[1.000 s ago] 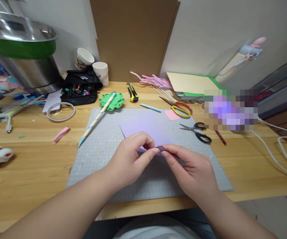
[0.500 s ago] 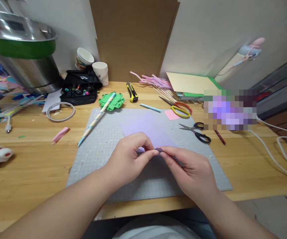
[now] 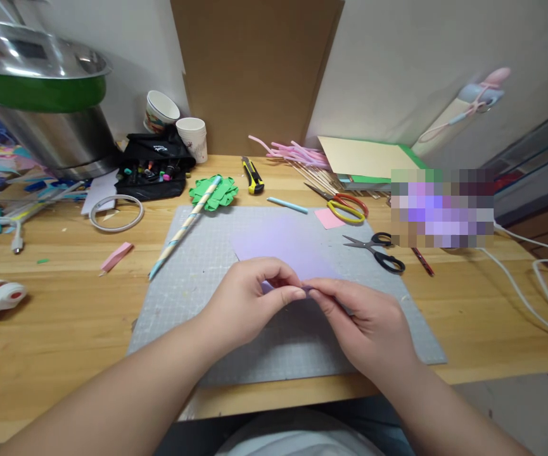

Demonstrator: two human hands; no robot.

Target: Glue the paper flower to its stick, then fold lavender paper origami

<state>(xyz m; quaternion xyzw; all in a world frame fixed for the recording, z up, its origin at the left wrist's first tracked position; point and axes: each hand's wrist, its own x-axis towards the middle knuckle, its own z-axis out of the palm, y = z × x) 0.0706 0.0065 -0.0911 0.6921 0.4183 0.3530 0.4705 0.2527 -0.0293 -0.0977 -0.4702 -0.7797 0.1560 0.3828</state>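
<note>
A pale wooden bench (image 3: 64, 316) runs the width of the view and stands against a plain white wall (image 3: 397, 63). A tall brown cardboard sheet (image 3: 254, 69) leans upright on that wall behind the bench. Right of the bench stand dark shelves (image 3: 535, 171); below its front edge shows a strip of grey floor (image 3: 516, 405). The light is soft and even.
</note>
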